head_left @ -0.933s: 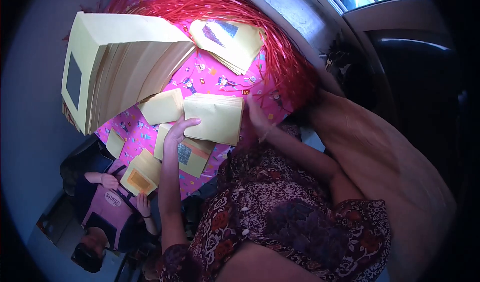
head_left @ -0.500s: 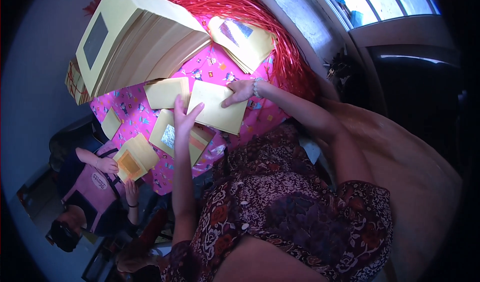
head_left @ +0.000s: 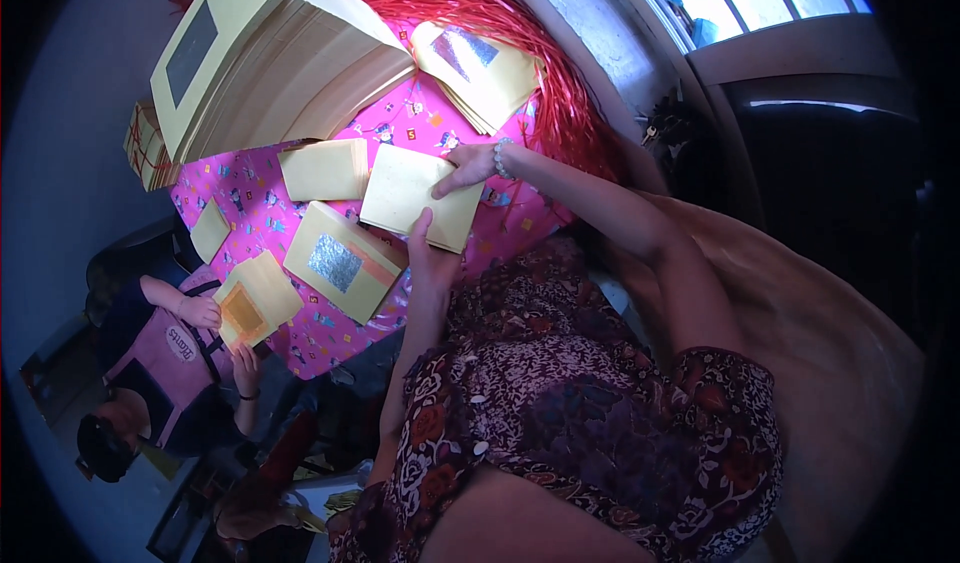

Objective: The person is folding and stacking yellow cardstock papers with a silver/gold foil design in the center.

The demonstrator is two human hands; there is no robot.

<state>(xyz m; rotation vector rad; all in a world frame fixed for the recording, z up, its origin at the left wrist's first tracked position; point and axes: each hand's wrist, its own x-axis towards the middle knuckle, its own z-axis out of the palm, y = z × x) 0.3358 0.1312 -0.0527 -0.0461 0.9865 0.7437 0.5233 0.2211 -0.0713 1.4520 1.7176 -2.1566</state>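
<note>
Beside the tall stack (head_left: 270, 58) on the pink surface (head_left: 255, 198), both hands grasp one small bundle of envelopes (head_left: 415, 198): the left hand (head_left: 430, 258) pinches its near edge, the right hand (head_left: 470, 163) its far corner. The grip looks light, so I judge loose sheets could slide out and fan over the windowed envelope (head_left: 340, 261) just below the stack. The stack leans and could topple if bumped. Open room is scant: envelopes crowd every side, and another person's hands (head_left: 215, 318) work at the surface's edge, well below the stack.
</note>
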